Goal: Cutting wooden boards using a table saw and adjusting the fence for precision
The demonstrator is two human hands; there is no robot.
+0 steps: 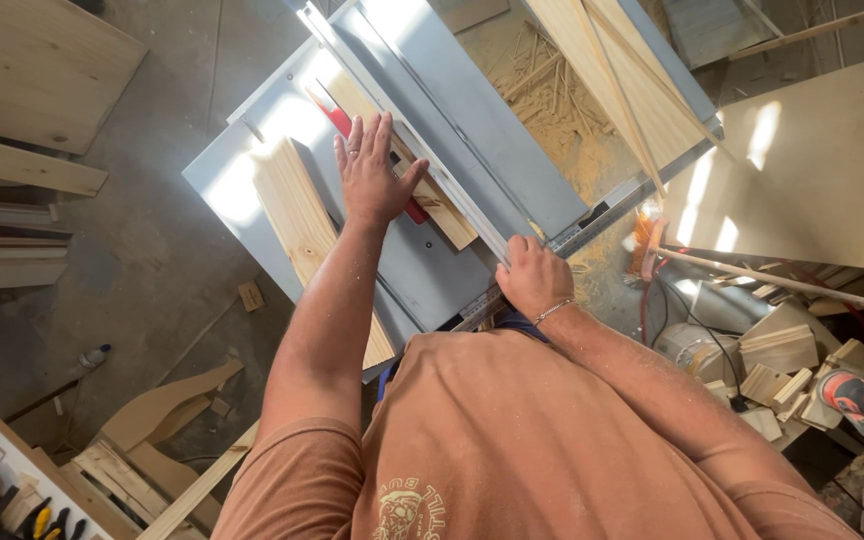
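Orange-shirted shoulders fill the lower view. Left hand [370,172] is spread flat, fingers extended, pressing a pine board [304,222] on the grey table saw [472,120], just beside the red blade insert [344,122]. Right hand [532,277] is closed on the near end of the aluminium rip fence [422,150]. Sound practice is judged to require the fence locked parallel, the board held flush against it, and fingers kept well off the blade line.

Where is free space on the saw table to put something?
Bare grey top lies right of the fence, up to the sawdust. Left of it, the left hand, boards and red guard crowd the surface.
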